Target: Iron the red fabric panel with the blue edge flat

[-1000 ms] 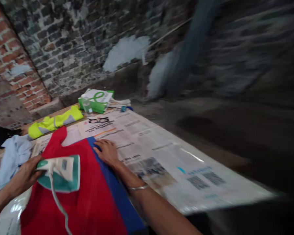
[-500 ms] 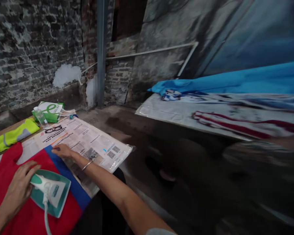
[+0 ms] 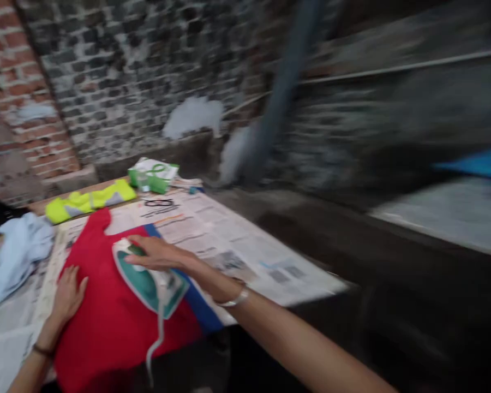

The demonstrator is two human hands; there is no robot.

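A red garment [image 3: 106, 322] with a blue band [image 3: 207, 308] along its right edge lies spread on the newspaper-covered table. On it rests a teal-and-white clothes iron [image 3: 145, 286], its white cord trailing toward me. My right hand [image 3: 157, 252] wraps round the iron's handle; a silver bangle sits on that wrist. My left hand [image 3: 69, 295] presses flat on the left side of the red cloth, fingers stretched out, with nothing in it. Motion blurs the picture somewhat.
Eyeglasses [image 3: 159, 202] and a green-and-white box or bag [image 3: 153, 174] are at the far side. To the left lie a yellow reflective garment [image 3: 90, 201] and crumpled pale-blue cloth [image 3: 18, 251]. Bright blue fabric [image 3: 485, 164] tops a second table [image 3: 445, 210] at right.
The iron has passed from my left hand to my right, which has let go of the blue edge. My left hand now lies on the red cloth. My view has swung left.
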